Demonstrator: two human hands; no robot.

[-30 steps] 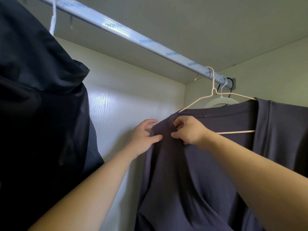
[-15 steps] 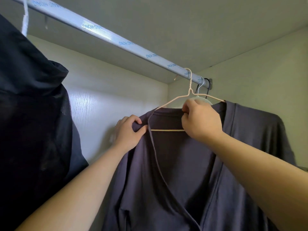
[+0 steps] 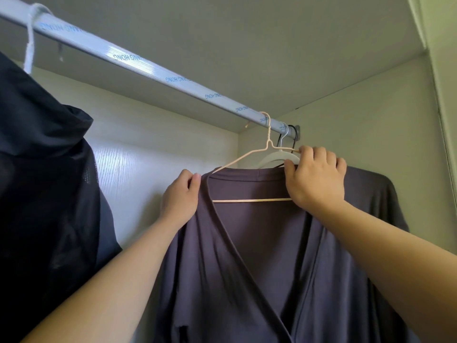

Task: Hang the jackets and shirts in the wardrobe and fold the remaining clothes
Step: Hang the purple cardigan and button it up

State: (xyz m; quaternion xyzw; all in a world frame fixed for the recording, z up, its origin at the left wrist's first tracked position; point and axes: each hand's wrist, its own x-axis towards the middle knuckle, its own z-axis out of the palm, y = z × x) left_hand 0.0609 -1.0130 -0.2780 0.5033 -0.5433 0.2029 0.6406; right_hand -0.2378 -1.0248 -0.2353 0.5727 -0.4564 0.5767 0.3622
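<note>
One grey shirt (image 3: 247, 243) under pale wardrobe rail (image 3: 148, 68)

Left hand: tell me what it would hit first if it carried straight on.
The left hand pinches the shirt; straight on, it would probably meet the hanger on its sloping wire, then the back wall. Depth is unclear.
</note>
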